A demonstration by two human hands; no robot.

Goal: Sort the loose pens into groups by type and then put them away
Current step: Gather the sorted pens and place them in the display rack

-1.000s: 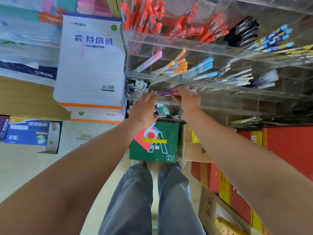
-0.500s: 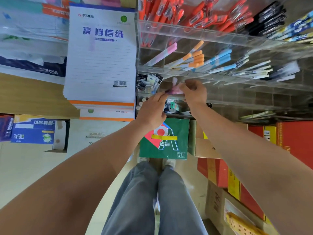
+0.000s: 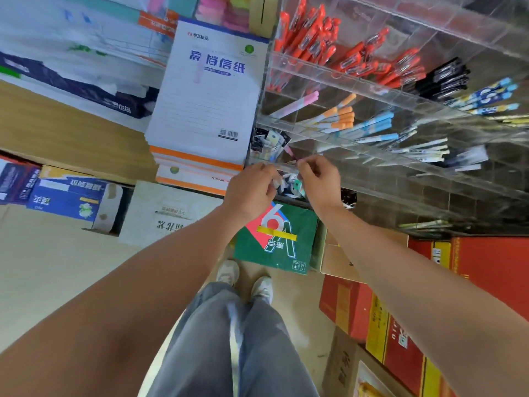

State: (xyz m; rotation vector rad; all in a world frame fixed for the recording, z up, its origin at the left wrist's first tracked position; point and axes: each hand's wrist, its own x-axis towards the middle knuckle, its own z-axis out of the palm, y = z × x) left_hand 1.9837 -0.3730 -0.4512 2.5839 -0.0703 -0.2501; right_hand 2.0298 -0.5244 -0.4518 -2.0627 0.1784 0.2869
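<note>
Both hands meet at the rack's [image 3: 361,85] front edge. The right hand [image 3: 318,179] pinches a pink pen [image 3: 289,152] just over that edge. The left hand [image 3: 252,188] is curled beside it; I cannot tell whether it holds anything.

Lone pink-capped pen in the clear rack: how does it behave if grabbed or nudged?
Probably stiff and light: the pink-capped pen is a thin, straight stick. Likely to roll or slide when nudged, since it leans alone in its clear rack compartment, unlike the bunched orange-capped pens beside it. The smooth barrel may be slippery.
</note>
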